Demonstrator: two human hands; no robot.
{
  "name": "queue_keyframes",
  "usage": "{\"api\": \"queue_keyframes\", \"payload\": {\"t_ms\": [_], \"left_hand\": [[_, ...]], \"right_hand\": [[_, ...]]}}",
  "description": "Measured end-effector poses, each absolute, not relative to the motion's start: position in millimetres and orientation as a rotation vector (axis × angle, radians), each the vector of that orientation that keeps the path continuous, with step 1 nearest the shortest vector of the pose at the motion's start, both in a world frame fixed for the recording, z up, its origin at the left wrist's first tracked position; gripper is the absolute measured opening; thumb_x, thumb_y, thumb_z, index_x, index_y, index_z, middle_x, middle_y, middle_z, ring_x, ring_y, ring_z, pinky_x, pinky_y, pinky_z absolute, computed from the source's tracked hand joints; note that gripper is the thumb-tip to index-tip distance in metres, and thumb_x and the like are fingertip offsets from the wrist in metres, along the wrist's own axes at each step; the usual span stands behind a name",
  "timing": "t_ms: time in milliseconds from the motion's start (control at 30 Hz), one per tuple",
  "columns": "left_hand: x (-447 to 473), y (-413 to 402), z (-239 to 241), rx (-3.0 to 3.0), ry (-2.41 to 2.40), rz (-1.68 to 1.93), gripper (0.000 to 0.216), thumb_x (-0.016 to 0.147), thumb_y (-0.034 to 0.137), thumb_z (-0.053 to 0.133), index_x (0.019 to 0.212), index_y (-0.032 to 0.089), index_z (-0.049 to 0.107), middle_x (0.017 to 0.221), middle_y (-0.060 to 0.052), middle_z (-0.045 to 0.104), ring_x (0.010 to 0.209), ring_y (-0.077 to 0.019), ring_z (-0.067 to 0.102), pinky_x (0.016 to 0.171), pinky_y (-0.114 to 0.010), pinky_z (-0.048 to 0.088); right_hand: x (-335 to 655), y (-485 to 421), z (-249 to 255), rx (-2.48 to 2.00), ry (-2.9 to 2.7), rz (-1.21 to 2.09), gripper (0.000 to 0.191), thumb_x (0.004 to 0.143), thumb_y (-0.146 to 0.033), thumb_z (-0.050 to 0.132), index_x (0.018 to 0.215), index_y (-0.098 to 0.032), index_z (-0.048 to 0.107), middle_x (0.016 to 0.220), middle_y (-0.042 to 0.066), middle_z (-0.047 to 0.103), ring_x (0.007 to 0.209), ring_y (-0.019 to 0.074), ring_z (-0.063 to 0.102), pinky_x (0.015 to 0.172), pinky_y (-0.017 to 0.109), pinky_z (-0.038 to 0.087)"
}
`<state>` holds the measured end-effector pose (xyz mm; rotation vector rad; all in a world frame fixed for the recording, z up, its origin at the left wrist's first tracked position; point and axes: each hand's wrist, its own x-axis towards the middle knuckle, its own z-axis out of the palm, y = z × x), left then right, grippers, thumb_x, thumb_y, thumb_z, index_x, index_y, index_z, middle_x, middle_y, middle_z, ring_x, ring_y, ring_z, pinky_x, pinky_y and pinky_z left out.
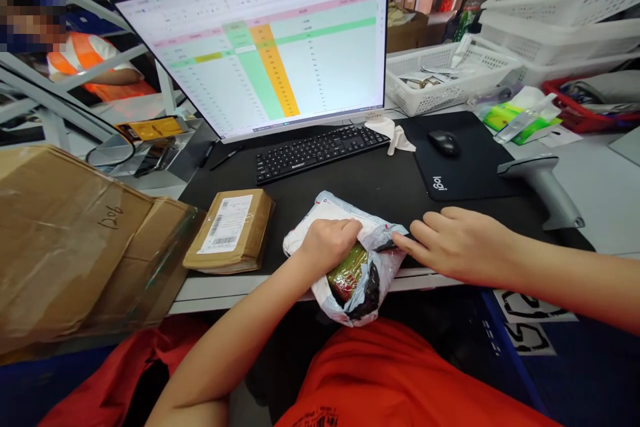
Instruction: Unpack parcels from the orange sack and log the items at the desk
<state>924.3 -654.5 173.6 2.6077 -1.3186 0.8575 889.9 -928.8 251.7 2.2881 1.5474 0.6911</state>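
Note:
A white plastic mailer bag (pixel 330 213) lies at the front edge of the black desk mat (pixel 370 180), its torn end hanging over the edge. A green and brown packet (pixel 347 273) shows inside the opening. My left hand (pixel 327 243) is closed on the top of the bag beside the opening. My right hand (pixel 457 240) rests on the desk at the bag's right edge, fingertips pinching the plastic there.
A small labelled cardboard parcel (pixel 231 230) lies left of the bag, a big cardboard box (pixel 65 240) further left. Behind are a keyboard (pixel 320 150), monitor (pixel 260 40), mouse (pixel 444 142), grey barcode scanner (pixel 543 183) and white baskets (pixel 440 77). A person in an orange vest (pixel 85 57) stands far left.

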Motion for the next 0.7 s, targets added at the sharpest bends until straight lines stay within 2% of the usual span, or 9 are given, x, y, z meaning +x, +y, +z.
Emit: {"api": "queue_keyframes", "payload": {"t_ms": [133,233,333,400,467,533,633,700], "left_hand": [[927.8,-655.9,170.8,2.694,-1.227,0.758,0.027,0.098,0.016,0.039,0.089,0.017,0.065,0.071,-0.002,0.072,0.061,-0.0157,0.067,0.054,-0.027,0.043],[927.5,-658.2,171.4,2.778,-1.110,0.688,0.028,0.098,0.017,0.039,0.090,0.017,0.065,0.076,-0.003,0.074,0.064,-0.0165,0.069,0.057,-0.027,0.044],[924.8,-660.1,176.2,2.842,-1.044,0.653,0.027,0.097,0.015,0.039,0.091,0.017,0.066,0.075,-0.004,0.074,0.065,-0.0177,0.069,0.057,-0.028,0.043],[924.1,-662.7,181.7,2.896,-1.015,0.609,0.026,0.097,0.016,0.040,0.089,0.018,0.065,0.073,-0.003,0.073,0.065,-0.0187,0.069,0.056,-0.028,0.042],[925.8,-667.2,188.2,2.940,-1.012,0.569,0.024,0.096,0.016,0.043,0.086,0.018,0.065,0.071,-0.003,0.071,0.064,-0.0198,0.068,0.054,-0.029,0.041],[929.4,-673.1,195.2,2.963,-1.038,0.540,0.022,0.095,0.015,0.046,0.083,0.018,0.064,0.071,-0.004,0.071,0.063,-0.0206,0.068,0.053,-0.029,0.039],[935.3,-681.2,206.3,2.991,-1.084,0.508,0.018,0.093,0.012,0.049,0.082,0.018,0.062,0.070,-0.004,0.070,0.059,-0.0212,0.067,0.051,-0.029,0.038],[938.0,-684.8,213.8,3.026,-1.134,0.468,0.012,0.092,0.014,0.052,0.084,0.017,0.062,0.070,-0.005,0.070,0.058,-0.0224,0.067,0.049,-0.030,0.039]], "right_hand": [[902.8,-935.8,254.2,2.280,1.502,0.681,0.027,0.091,-0.010,0.052,0.111,-0.018,0.068,0.070,0.002,0.054,0.061,0.0167,0.042,0.058,0.035,0.014],[919.7,-959.0,257.1,2.303,1.381,0.661,0.035,0.090,-0.005,0.049,0.115,-0.020,0.068,0.074,0.003,0.059,0.063,0.0162,0.045,0.059,0.034,0.015],[936.4,-998.3,248.3,2.434,1.026,0.513,0.040,0.089,-0.003,0.045,0.116,-0.020,0.070,0.075,0.005,0.061,0.064,0.0162,0.048,0.059,0.033,0.014],[943.8,-1023.5,230.8,2.594,0.747,0.434,0.038,0.093,-0.011,0.045,0.119,-0.022,0.070,0.078,0.006,0.064,0.064,0.0154,0.051,0.058,0.033,0.014],[948.4,-1039.7,205.6,2.799,0.554,0.439,0.036,0.100,-0.026,0.045,0.130,-0.026,0.065,0.091,0.006,0.069,0.071,0.0159,0.057,0.056,0.032,0.018],[951.9,-1044.9,179.7,2.957,0.423,0.433,0.038,0.102,-0.033,0.043,0.134,-0.023,0.062,0.100,0.007,0.070,0.078,0.0184,0.061,0.058,0.031,0.027],[954.0,-1035.3,160.3,2.999,0.365,0.401,0.035,0.097,-0.025,0.047,0.122,-0.013,0.068,0.110,0.014,0.070,0.093,0.0245,0.063,0.069,0.033,0.039],[947.3,-1017.2,166.8,3.034,0.381,0.469,0.031,0.096,-0.026,0.048,0.111,-0.011,0.071,0.117,0.016,0.068,0.101,0.0265,0.062,0.075,0.034,0.041]]}}
